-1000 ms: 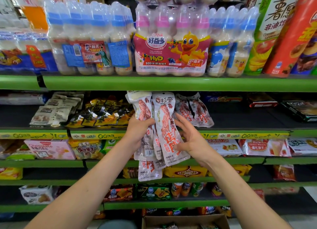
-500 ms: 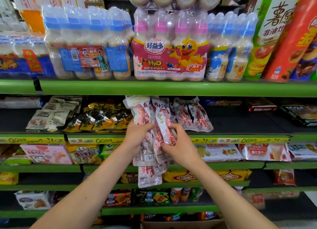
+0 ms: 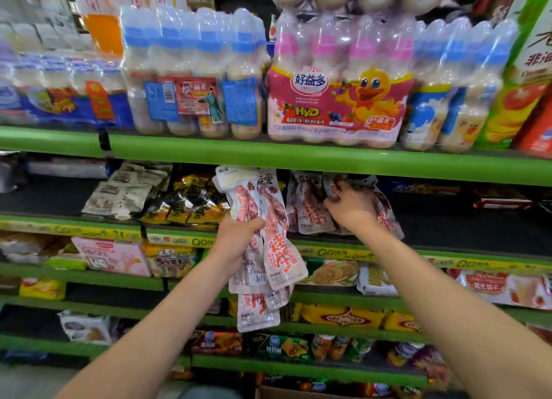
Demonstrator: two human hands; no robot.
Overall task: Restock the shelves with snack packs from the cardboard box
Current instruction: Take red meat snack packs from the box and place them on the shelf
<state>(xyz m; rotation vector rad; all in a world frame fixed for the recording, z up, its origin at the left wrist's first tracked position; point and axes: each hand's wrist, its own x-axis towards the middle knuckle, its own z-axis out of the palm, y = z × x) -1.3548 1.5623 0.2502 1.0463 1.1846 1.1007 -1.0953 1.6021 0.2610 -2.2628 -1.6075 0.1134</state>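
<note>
Gripping a fan of snack packs [image 3: 270, 249] before the shelf [image 3: 448, 246], the left hand [image 3: 236, 240] curls tight; the right hand [image 3: 349, 207] pinches a pack [image 3: 385, 213] on that shelf.

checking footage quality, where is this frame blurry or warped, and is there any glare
Head view: motion blur smears the blue-capped bottles at upper left; the pink duck multipack stays readable. Wide-angle bending curves the green shelf edge. Soft glare on the bottle wrap; lower shelves are dim.
</note>
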